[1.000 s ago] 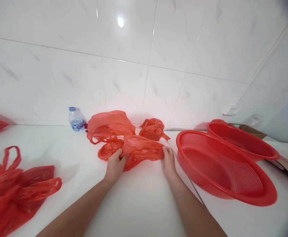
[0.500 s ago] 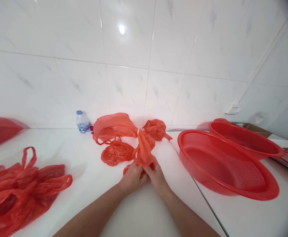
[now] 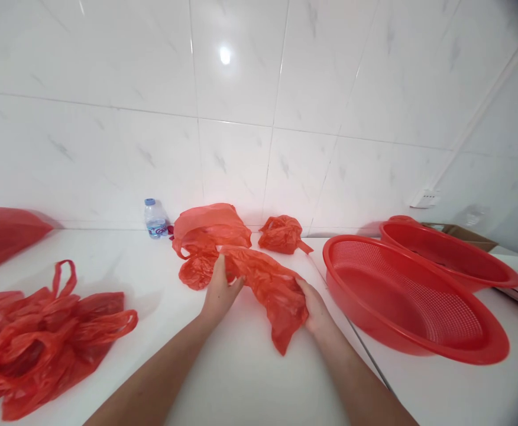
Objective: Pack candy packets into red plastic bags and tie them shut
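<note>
A crumpled red plastic bag (image 3: pixel 272 281) is stretched between my two hands just above the white table. My left hand (image 3: pixel 221 290) grips its left end, thumb apart from the fingers. At the other end, my right hand (image 3: pixel 314 305) has its fingers around the bag, and one pointed corner hangs down between the hands. Behind my left hand lies a bunched red bag (image 3: pixel 196 271), partly covered. A fuller red bag (image 3: pixel 212 225) rests against the wall, with a small balled-up red bag (image 3: pixel 282 234) to its right.
A heap of red bags (image 3: pixel 50 343) covers the table's left side, with another red bag (image 3: pixel 6 239) behind. A water bottle (image 3: pixel 155 220) stands by the wall. To the right are a red perforated basket (image 3: pixel 383 302), a second red basin (image 3: pixel 449 248) and a cardboard box (image 3: pixel 467 236).
My hands have moved apart, spreading the bag that was bunched between them. The view has shifted slightly left. Another person's hand at the right edge is gone from view.
</note>
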Available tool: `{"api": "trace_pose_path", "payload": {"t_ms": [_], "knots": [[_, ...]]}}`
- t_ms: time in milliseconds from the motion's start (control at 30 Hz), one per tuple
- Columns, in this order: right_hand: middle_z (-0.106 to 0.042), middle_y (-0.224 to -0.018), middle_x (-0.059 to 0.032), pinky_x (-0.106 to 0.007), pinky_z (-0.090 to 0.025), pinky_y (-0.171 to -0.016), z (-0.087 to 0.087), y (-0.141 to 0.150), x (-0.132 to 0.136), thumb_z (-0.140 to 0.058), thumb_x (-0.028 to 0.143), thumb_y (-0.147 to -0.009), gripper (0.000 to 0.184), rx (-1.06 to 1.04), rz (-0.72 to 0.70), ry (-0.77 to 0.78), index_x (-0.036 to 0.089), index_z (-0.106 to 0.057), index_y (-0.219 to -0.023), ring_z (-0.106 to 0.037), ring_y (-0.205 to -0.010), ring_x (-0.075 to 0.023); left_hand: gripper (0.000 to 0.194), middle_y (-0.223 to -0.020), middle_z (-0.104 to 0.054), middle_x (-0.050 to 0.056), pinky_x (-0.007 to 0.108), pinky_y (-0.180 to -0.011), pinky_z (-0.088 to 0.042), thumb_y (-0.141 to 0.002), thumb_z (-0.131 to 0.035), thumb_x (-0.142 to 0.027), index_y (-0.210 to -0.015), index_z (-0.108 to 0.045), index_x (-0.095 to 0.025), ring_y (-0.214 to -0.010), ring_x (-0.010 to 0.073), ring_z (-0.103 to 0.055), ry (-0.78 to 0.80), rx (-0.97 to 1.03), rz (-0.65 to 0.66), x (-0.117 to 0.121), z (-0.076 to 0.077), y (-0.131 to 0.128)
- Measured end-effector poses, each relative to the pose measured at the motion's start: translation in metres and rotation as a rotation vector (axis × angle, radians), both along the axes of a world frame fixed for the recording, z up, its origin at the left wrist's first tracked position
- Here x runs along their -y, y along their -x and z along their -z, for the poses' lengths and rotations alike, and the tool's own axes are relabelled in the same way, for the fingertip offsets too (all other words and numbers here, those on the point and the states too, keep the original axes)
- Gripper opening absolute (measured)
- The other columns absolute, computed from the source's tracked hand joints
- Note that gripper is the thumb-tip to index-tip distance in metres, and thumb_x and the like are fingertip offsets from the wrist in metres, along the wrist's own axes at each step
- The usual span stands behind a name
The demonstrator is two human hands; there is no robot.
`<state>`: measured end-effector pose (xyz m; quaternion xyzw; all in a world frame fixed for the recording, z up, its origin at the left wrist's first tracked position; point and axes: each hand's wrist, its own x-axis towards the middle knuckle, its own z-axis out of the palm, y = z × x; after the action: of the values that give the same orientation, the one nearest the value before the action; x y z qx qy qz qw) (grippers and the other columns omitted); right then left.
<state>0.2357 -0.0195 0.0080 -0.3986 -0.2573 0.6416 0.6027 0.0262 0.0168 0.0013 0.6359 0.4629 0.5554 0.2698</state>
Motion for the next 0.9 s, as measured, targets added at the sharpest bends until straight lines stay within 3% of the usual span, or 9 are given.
{"api": "trace_pose_path", "payload": {"t_ms": [100,167,300,400,500,567,633,767,900], "knots": [[-0.07,-0.085,-0.0043,-0.028,-0.051,-0.067,-0.002,-0.001,-0.001,-0.066,0.039,-0.071,0.025,0.078,0.004,-0.031,0.019,-0.066,-0.085,-0.065,-0.078,-0.0199,0.073,-0.138,-0.042,0.012,0.042,-0.094,-0.045,-0.079,-0.061,-0.037,-0.142,-0.024,-0.026,-0.119,0.0268,-0.049,0.021,0.089,-0.026,0.003,-0.002,0.0],[-0.069,-0.089,-0.0056,-0.029,-0.051,-0.069,-0.002,-0.001,-0.001,-0.064,0.043,-0.072,0.03,0.207,0.046,-0.06,0.018,-0.065,-0.09,-0.065,-0.081,-0.0212,0.07,-0.137,-0.043,0.012,0.042,-0.095,-0.043,-0.078,-0.062,-0.04,-0.139,-0.031,-0.024,-0.122,0.0266,-0.046,0.034,0.096,-0.065,0.006,-0.003,-0.002],[-0.064,-0.104,-0.0084,-0.035,-0.051,-0.074,-0.003,0.0,0.002,-0.061,0.045,-0.073,0.045,0.685,0.354,-0.106,0.02,-0.057,-0.11,-0.062,-0.089,-0.0242,0.042,-0.12,-0.06,0.009,0.04,-0.094,-0.043,-0.079,-0.058,-0.044,-0.114,-0.058,-0.021,-0.112,0.0245,-0.053,0.054,0.038,-0.085,0.007,-0.005,-0.002],[-0.052,-0.125,-0.0125,-0.045,-0.042,-0.093,-0.007,0.004,0.009,-0.059,0.036,-0.076,0.056,1.115,0.595,-0.361,0.02,-0.044,-0.128,-0.048,-0.115,-0.0284,0.036,-0.108,-0.065,0.008,0.039,-0.09,-0.045,-0.08,-0.057,-0.045,-0.105,-0.062,-0.02,-0.098,0.0218,-0.059,0.057,0.038,-0.096,0.006,-0.005,0.0],[-0.047,-0.13,-0.0126,-0.053,-0.027,-0.103,-0.009,0.014,0.021,-0.053,0.025,-0.08,0.046,1.408,0.741,-0.699,0.02,-0.047,-0.126,-0.038,-0.125,-0.0298,0.033,-0.102,-0.066,0.007,0.038,-0.087,-0.047,-0.078,-0.059,-0.041,-0.103,-0.063,-0.019,-0.091,0.0203,-0.06,0.054,0.061,-0.097,0.005,-0.005,-0.001],[-0.054,-0.122,-0.0091,-0.05,-0.028,-0.103,-0.007,0.023,0.026,-0.049,0.019,-0.083,0.034,1.467,0.664,-0.849,0.024,-0.054,-0.116,-0.043,-0.121,-0.0268,0.03,-0.1,-0.066,0.006,0.037,-0.086,-0.047,-0.078,-0.06,-0.037,-0.101,-0.063,-0.019,-0.09,0.0195,-0.06,0.052,0.077,-0.08,0.006,-0.004,-0.003],[-0.059,-0.114,-0.006,-0.044,-0.034,-0.099,-0.001,0.029,0.026,-0.043,0.015,-0.085,0.032,1.442,0.468,-0.877,0.026,-0.058,-0.111,-0.05,-0.112,-0.0233,0.025,-0.099,-0.066,0.005,0.036,-0.086,-0.047,-0.077,-0.06,-0.033,-0.098,-0.064,-0.02,-0.089,0.0186,-0.061,0.054,0.093,-0.041,0.008,-0.003,-0.007],[-0.065,-0.099,-0.0046,-0.038,-0.043,-0.082,0.016,0.025,0.009,-0.038,0.022,-0.088,0.03,1.288,0.158,-0.587,0.026,-0.062,-0.105,-0.058,-0.092,-0.0218,0.016,-0.084,-0.066,0.003,0.032,-0.073,-0.051,-0.076,-0.058,-0.027,-0.09,-0.062,-0.018,-0.076,0.0156,-0.062,0.081,0.146,0.067,0.012,-0.006,-0.016],[-0.067,-0.086,-0.0038,-0.036,-0.044,-0.074,0.027,0.007,-0.007,-0.056,0.032,-0.08,0.015,1.059,0.171,-0.338,0.024,-0.067,-0.085,-0.059,-0.08,-0.0218,0.023,-0.072,-0.06,-0.001,0.027,-0.061,-0.051,-0.077,-0.054,-0.027,-0.098,-0.056,-0.017,-0.062,0.0114,-0.058,0.083,0.273,0.113,0.012,-0.023,-0.018]]}}
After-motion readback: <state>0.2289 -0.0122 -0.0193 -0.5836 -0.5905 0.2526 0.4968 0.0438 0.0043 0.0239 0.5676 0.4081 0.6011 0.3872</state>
